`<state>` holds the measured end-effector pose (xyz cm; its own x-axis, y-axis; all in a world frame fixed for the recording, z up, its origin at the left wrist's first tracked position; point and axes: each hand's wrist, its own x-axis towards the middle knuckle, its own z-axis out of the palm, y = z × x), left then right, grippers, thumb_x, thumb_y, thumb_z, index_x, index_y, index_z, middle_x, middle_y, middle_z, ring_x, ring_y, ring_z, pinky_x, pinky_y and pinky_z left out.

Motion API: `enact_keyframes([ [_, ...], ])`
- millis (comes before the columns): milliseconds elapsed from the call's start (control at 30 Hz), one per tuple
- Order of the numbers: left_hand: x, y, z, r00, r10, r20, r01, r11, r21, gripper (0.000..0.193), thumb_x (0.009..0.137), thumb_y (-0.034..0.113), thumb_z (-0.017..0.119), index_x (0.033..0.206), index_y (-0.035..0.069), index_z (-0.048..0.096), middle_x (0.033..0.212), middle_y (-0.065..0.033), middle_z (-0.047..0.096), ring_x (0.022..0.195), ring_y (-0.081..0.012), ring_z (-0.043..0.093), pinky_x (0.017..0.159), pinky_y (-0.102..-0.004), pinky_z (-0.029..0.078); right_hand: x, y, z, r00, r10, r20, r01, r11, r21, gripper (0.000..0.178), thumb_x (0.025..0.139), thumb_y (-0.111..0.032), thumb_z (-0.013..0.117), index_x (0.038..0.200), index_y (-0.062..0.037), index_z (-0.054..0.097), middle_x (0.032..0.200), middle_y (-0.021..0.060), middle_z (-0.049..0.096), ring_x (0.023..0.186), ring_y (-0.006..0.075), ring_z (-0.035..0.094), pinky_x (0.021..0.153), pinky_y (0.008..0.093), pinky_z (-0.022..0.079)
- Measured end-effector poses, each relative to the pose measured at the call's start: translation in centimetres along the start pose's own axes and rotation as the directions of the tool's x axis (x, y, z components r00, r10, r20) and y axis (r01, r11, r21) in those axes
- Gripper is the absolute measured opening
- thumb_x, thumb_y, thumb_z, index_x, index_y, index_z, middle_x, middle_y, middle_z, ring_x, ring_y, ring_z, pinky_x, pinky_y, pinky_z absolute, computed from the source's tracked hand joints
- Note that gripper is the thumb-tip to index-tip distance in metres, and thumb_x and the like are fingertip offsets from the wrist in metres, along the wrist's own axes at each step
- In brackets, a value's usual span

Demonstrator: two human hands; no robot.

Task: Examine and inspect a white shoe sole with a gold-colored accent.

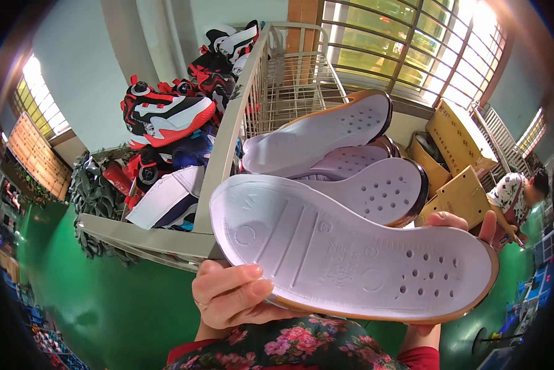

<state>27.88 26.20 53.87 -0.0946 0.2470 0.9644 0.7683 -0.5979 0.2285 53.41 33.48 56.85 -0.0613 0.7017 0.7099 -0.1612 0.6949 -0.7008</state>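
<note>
A white sole (308,253) with a tan rim is held across the centre and lower right of the frame, its inner face turned toward the camera. Its broad end is gripped by the left hand (224,303), two fingers (240,296) being lapped over the near edge; its perforated end is clasped by the right hand (448,219), whose fingertips are shown past the far edge. For this handling, the sole is probably best supported at both ends, as here, with the pressure kept light so that the rim is neither bent nor marked; the inner face is best tilted toward the light, so that the holes and moulded lines can be read evenly from end to end. Room should also be left from the stacked soles (393,191) in the upper centre, where edges could be knocked or scuffed. The underside of the held sole is turned away, and most of the right palm and the left thumb are hidden by it. Whether the stacked soles are touched by it cannot be told, nor can what they are borne by; the middle one is largely covered. The small moulded marks are too faint to be made out, and the metal cart (221,185) at centre left is partly blocked.
</note>
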Motion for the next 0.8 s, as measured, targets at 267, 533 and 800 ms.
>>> enact_keyframes([
  [267, -0.6, -0.8, 0.7, 0.995, 0.093, -0.038, -0.094, 0.995, -0.023, 0.052, 0.063, 0.038, 0.091, 0.099, 0.016, 0.061, 0.106, 0.0019, 0.051, 0.078, -0.0094, 0.055, 0.058, -0.0217, 0.043, 3.3, -1.5, 0.4, 0.982, 0.156, -0.104, -0.131, 0.968, 0.213, 0.096, 0.082, -0.054, 0.063, 0.153, -0.0071, 0.017, 0.134, 0.0293, 0.045, 0.109, 0.0324, 0.059, 0.089, 0.04, 0.054],
  [533, -1.6, -2.7, 1.3, 0.955, 0.167, -0.247, -0.26, 0.873, -0.412, 0.033, 0.071, 0.021, 0.083, 0.093, 0.011, 0.061, 0.093, -0.0114, 0.06, 0.059, -0.0153, 0.056, 0.047, -0.0236, 0.046, 0.6, 3.1, -13.0, 0.752, -0.659, -0.005, 0.321, 0.372, -0.871, 0.066, 0.086, -0.038, 0.065, 0.129, 0.0095, 0.048, 0.121, 0.0211, 0.06, 0.106, 0.0296, 0.062, 0.086, 0.0378, 0.056],
  [800, -2.0, -3.5, 1.6, 0.93, 0.231, -0.285, -0.336, 0.848, -0.41, 0.007, 0.079, 0.006, 0.064, 0.083, 0.012, 0.066, 0.073, -0.002, 0.064, 0.054, -0.0107, 0.056, 0.048, -0.0232, 0.043, 4.5, 4.6, -7.4, 0.986, -0.167, 0.016, 0.168, 0.979, -0.112, 0.077, 0.086, -0.044, 0.064, 0.145, -0.0034, 0.035, 0.137, 0.0096, 0.05, 0.126, 0.0277, 0.05, 0.107, 0.0486, 0.04],
])
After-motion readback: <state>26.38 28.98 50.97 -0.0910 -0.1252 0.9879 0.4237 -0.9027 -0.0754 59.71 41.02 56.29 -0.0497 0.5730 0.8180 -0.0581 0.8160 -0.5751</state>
